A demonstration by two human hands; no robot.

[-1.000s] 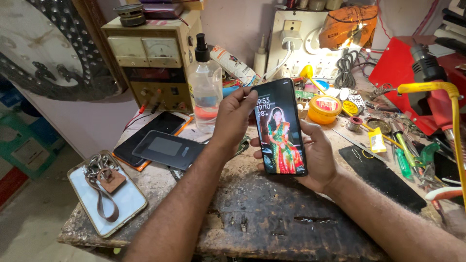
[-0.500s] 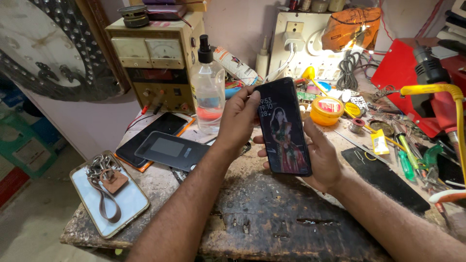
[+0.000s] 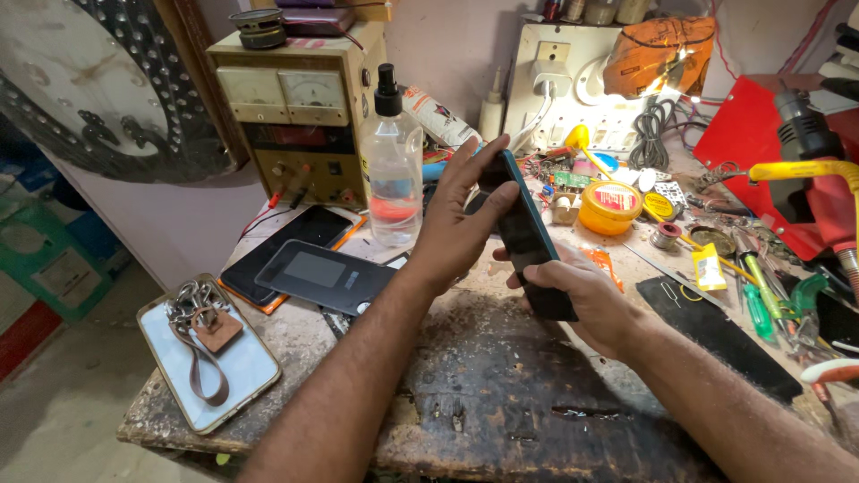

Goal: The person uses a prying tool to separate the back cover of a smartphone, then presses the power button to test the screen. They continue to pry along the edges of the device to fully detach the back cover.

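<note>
Scarred wood forms the worktop (image 3: pixel 501 420), with a beige meter box (image 3: pixel 295 116) at far left. Above the middle, a dark phone (image 3: pixel 528 237) tilts edge-on, clamped between the left hand (image 3: pixel 456 224) at its far end and the right hand (image 3: pixel 591 300) cupping its near end. Left of them stands a clear spray bottle (image 3: pixel 394 165).

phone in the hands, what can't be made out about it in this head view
- Smartphone: turned nearly edge-on, so its screen content cannot be read.
- Its lower end: covered by the right hand.
- Its upper back: hidden behind the left hand.
- Right fingertips: tucked under the phone.
- Small parts behind on the workbench: too small to identify.
</note>
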